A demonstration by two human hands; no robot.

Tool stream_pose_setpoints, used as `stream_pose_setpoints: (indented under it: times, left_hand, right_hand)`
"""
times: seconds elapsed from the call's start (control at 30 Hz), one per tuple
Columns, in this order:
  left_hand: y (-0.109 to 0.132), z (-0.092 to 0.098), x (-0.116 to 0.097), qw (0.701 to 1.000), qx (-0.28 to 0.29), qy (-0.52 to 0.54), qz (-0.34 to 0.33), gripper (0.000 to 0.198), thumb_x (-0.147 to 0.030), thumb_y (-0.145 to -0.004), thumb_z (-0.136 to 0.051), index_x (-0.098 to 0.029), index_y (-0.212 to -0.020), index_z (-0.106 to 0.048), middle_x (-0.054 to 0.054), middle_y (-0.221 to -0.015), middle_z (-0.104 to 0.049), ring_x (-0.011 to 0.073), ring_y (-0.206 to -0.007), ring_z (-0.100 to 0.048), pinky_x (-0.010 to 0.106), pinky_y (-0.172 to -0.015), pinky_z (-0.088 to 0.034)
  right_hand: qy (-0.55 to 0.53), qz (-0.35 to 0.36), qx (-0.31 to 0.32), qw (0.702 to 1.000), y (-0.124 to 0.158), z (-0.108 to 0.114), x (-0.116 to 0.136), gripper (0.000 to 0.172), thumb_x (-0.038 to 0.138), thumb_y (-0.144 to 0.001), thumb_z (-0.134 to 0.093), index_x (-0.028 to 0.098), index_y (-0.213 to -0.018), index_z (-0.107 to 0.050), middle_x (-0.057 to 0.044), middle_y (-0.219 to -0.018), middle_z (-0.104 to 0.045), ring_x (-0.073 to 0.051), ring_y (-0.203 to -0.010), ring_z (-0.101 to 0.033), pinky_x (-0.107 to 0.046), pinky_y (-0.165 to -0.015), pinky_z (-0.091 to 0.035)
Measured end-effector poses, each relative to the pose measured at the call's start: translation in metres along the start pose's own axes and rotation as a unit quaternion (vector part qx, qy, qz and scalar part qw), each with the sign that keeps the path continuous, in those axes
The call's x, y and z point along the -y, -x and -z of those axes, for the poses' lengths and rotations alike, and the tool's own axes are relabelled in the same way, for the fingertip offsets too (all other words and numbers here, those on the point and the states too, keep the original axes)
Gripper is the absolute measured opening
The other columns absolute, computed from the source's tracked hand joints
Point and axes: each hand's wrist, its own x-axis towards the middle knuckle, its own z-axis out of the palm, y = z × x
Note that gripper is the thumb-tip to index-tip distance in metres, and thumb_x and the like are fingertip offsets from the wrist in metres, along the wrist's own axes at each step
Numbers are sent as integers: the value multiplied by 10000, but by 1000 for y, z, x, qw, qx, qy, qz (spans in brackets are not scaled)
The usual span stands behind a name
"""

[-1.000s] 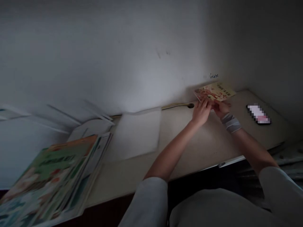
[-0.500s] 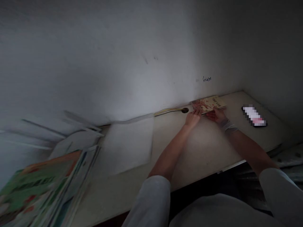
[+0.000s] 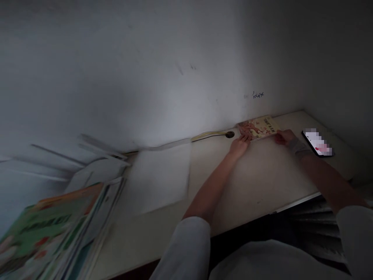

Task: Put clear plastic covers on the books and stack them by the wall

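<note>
One small book [image 3: 258, 127] with a yellow and red cover lies at the back of the tabletop [image 3: 250, 182], beside the wall [image 3: 163, 74]; from where I stand, I can't tell whether others lie beneath it. Two hands are at it. The left hand [image 3: 240, 145] rests its fingers, close together and slightly bent, on the near left edge. The right hand [image 3: 286, 138], with one pale band [image 3: 298, 146] at the wrist, curls its fingers at the near right corner. I can't tell whether either hand grips the book. One phone [image 3: 313, 142] lies to the right, near the right hand. Left of the book are one round hole [image 3: 230, 134], a few yellow cables [image 3: 206, 134] and one white sheet [image 3: 163, 177]. Several books, too blurred to count, make one pile [image 3: 55, 229] farther left.
</note>
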Motion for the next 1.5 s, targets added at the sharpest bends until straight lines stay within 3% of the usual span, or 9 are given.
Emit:
stream_pose_setpoints:
  times: [0.13, 0.2, 0.33, 0.67, 0.83, 1.0, 1.17, 1.3, 1.5]
  left_hand:
    - [0, 1, -4, 1000, -8, 2, 6, 399, -201, -960, -307, -162, -1321, -471, 104, -1375, -489, 211, -1289, -414, 348, -1016, -387]
    - [0, 1, -6, 1000, -22, 3, 15, 398, -202, -957, -310, -156, -1314, -480, 124, -1400, -454, 237, -1298, -398, 384, -1013, -389]
    - [0, -2, -8, 999, -39, 14, 27, 392, -153, -932, -356, -133, -1295, -502, 154, -1351, -498, 243, -1259, -440, 394, -999, -408]
    - [-2, 14, -10, 998, -29, 38, 32, 392, -191, -940, -342, -141, -1295, -501, 125, -1307, -551, 210, -1221, -488, 349, -991, -399]
    - [3, 25, -16, 997, -40, 53, 29, 394, -264, -945, -377, -144, -1307, -475, 139, -1344, -506, 223, -1263, -440, 379, -1031, -364]
    - [19, 39, -24, 996, -43, 59, 44, 362, -342, -912, -487, -172, -1230, -519, 115, -1279, -519, 232, -1123, -532, 444, -940, -447]
    - [68, 66, 0, 995, -42, 39, 86, 419, -335, -943, -385, -175, -1320, -471, 149, -1418, -411, 290, -1306, -377, 445, -1049, -334]
    - [145, 91, 41, 978, 5, -13, 208, 501, -376, -938, -366, -125, -1370, -408, 177, -1463, -345, 327, -1369, -266, 473, -1064, -295]
    - [262, 81, 69, 893, 156, -10, 423, 756, -565, -895, -341, -16, -1412, -274, 263, -1483, -234, 348, -1387, -215, 513, -1066, -266]
  right_hand:
    - [98, -53, -67, 992, 2, 13, 2, 517, 463, -865, -509, 46, -1168, -549, -258, -1063, -596, -330, -998, -586, -447, -782, -482]
    - [195, 3, -117, 974, 6, 17, 3, 603, 460, -837, -545, 54, -1276, -465, -274, -1181, -541, -363, -1101, -526, -470, -844, -441]
    - [345, 168, -128, 914, 13, 6, 0, 395, 222, -896, -405, 165, -1273, -506, -158, -1306, -508, -275, -1214, -440, -411, -978, -354]
    - [390, 237, -156, 876, 10, -2, 3, 370, 154, -851, -378, 138, -1117, -635, -151, -1141, -606, -260, -1060, -514, -354, -875, -410]
    - [392, 265, -169, 865, 11, -5, 13, 347, 146, -822, -428, 160, -1076, -663, -138, -1157, -613, -256, -1065, -525, -369, -897, -397]
    - [382, 292, -173, 859, 15, -4, 18, 383, 132, -784, -430, 137, -1091, -658, -150, -1165, -609, -279, -1072, -538, -412, -923, -391]
    - [308, 361, -218, 853, 26, 0, 39, 410, 196, -828, -386, 168, -1155, -631, -153, -1215, -576, -307, -1098, -530, -462, -943, -397]
    - [211, 469, -239, 824, 61, -22, 61, 368, 260, -875, -389, 258, -1176, -600, -98, -1182, -586, -284, -1092, -536, -474, -935, -431]
    - [218, 570, -90, 787, 124, -96, 69, 266, 227, -877, -454, 218, -1074, -634, -101, -1127, -628, -242, -1048, -564, -467, -943, -424]
